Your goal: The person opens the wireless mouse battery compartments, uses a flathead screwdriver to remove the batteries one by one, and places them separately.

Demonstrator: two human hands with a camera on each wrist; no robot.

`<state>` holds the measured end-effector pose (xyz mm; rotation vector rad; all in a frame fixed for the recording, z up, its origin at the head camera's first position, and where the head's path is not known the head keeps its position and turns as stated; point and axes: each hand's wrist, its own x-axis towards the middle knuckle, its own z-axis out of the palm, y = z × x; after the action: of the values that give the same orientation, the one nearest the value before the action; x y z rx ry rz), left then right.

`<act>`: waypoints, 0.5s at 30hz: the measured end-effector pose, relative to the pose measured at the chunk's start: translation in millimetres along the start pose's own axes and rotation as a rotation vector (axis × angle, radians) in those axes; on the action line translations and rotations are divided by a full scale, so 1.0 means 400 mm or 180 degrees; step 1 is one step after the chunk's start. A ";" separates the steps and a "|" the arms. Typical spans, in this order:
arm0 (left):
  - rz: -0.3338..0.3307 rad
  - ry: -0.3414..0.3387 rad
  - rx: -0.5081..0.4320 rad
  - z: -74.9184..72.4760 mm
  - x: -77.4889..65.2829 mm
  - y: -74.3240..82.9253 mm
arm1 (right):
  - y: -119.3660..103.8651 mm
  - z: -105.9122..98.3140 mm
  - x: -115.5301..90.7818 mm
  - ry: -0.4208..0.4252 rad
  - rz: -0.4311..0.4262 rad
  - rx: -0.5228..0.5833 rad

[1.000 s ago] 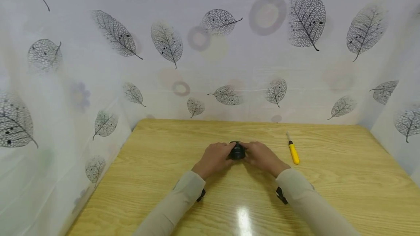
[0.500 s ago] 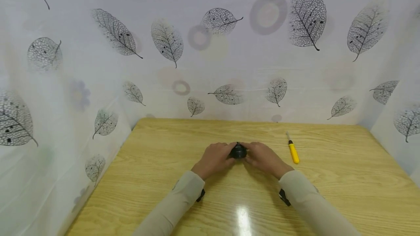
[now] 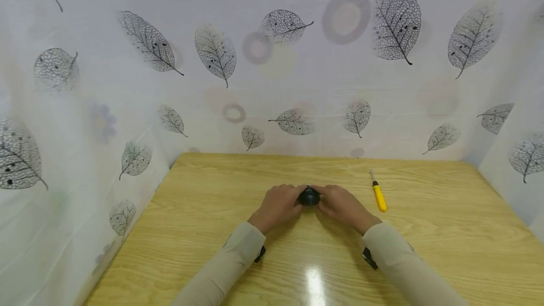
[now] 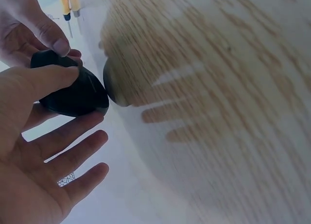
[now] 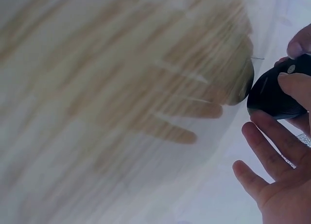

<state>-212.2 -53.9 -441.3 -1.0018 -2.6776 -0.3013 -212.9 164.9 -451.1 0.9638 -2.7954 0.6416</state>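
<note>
A small black rounded object, dome-shaped, sits between both hands low over the wooden table; its kind is unclear. The left hand pinches its left side, thumb on the near face and index finger beneath in the left wrist view, other fingers spread. From the other side, the right hand pinches it likewise. In the right wrist view, the black object shows a small round silvery spot and fine ridges. Its lower edge appears to touch the table, where its reflection meets it. Fingers hide its sides.
A yellow-handled screwdriver lies on the table to the right of the hands, tip pointing away. A pale curtain with leaf prints hangs behind the table and along both sides.
Between the hands, the black object has turned or tilted slightly, showing a broader, rounder side. The right wrist has shifted a little to the right. The screwdriver has stayed put.
</note>
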 end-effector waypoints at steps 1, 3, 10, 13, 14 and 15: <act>0.0010 0.0015 -0.0009 0.000 0.000 -0.001 | 0.000 0.000 -0.002 0.0013 -0.0011 -0.0017; 0.0025 0.0037 -0.0034 0.000 0.001 -0.001 | 0.000 -0.001 -0.005 0.0031 -0.0006 -0.0042; -0.0033 -0.0024 -0.0108 -0.005 0.002 0.003 | -0.003 -0.005 -0.011 0.0089 0.0005 -0.0074; -0.0083 -0.0025 -0.0129 -0.005 0.002 0.005 | -0.003 -0.008 -0.011 0.0109 0.0006 -0.0063; -0.0096 -0.0017 -0.0129 -0.006 0.002 0.005 | -0.003 -0.008 -0.011 0.0112 0.0005 -0.0057; -0.0105 -0.0004 -0.0134 -0.006 0.002 0.005 | -0.002 -0.008 -0.011 0.0115 0.0010 -0.0051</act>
<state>-210.9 -52.7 -438.5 -0.9708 -2.7019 -0.3653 -209.1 168.2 -448.9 0.9354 -2.7669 0.6298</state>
